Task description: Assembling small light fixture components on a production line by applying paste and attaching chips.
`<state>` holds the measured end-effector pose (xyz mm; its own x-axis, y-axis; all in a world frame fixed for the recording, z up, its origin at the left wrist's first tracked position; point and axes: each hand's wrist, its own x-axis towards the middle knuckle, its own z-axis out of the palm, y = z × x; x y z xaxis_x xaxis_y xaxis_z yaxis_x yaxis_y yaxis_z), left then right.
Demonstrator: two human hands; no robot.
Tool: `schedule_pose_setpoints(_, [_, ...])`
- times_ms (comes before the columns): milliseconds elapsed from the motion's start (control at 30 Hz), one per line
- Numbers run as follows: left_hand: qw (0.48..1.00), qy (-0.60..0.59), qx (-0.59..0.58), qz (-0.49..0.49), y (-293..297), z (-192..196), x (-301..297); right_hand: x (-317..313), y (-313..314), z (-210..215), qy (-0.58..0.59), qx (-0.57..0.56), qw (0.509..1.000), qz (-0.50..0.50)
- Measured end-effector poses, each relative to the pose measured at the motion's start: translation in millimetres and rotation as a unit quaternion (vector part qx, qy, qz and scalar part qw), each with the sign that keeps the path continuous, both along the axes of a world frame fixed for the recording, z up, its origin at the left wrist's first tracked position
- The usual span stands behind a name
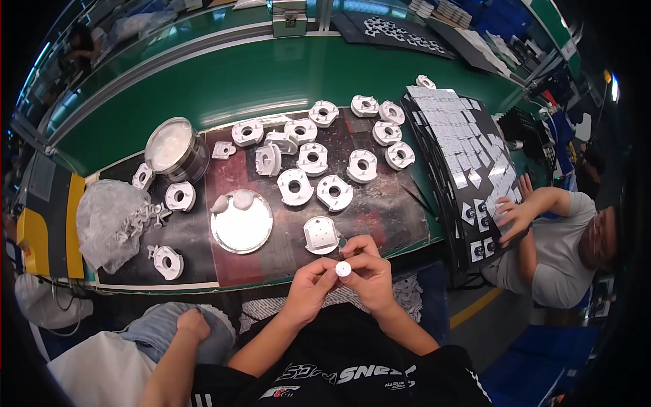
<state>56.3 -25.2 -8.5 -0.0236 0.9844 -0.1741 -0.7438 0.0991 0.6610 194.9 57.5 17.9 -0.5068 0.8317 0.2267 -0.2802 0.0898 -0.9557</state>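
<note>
Left hand and right hand close together (nearly level), fingers bent.

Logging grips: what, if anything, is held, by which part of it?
A round white piece, by its edge, in the fingers of left hand and right hand.

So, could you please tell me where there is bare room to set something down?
The dark mat is bare right of the flat white piece, and between that piece and the round dish. Farther back, white rings crowd it.
</note>
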Motion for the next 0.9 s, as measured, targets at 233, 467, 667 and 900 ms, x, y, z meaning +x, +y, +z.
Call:
schedule_pose_setpoints(233, [0.997, -0.019, 0.033, 0.073, -1, -8, 3, 5, 11, 10, -0.037, -0.015, 0.998, 0.044])
schedule_pose_setpoints(467, [0.987, 0.1, 0.07, 0.103, -1, -4, -1, 17, 31, 33, -0.015, -0.232, 0.962, 0.147])
schedule_pose_setpoints(667, [0.977, 0.159, 0.09, 0.114, 2, -7, -11, 5, 61, 44, -0.104, -0.257, 0.935, 0.219])
schedule_pose_setpoints(900, [0.828, 0.503, 0.068, 0.238, 19, 10, -31, -13, 106, 38, -0.117, -0.215, 0.951, 0.188])
